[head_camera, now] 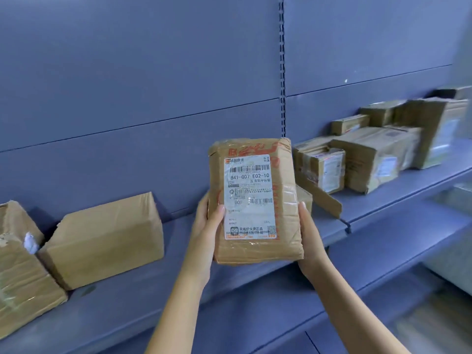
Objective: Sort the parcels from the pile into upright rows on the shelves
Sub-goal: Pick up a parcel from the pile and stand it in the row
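Both hands hold a brown parcel (255, 200) upright over the blue shelf (229, 302), its white label (249, 198) facing the camera. The left hand (207, 233) grasps the parcel's left edge with the thumb on the front, and the right hand (310, 241) grasps the right edge the same way. Left of the parcel, a plain box (104, 241) rests on the shelf just beside a taped box (23, 264). Right of the parcel and further back, a cluster of boxes (370, 154) sits along the back panel (127, 85).
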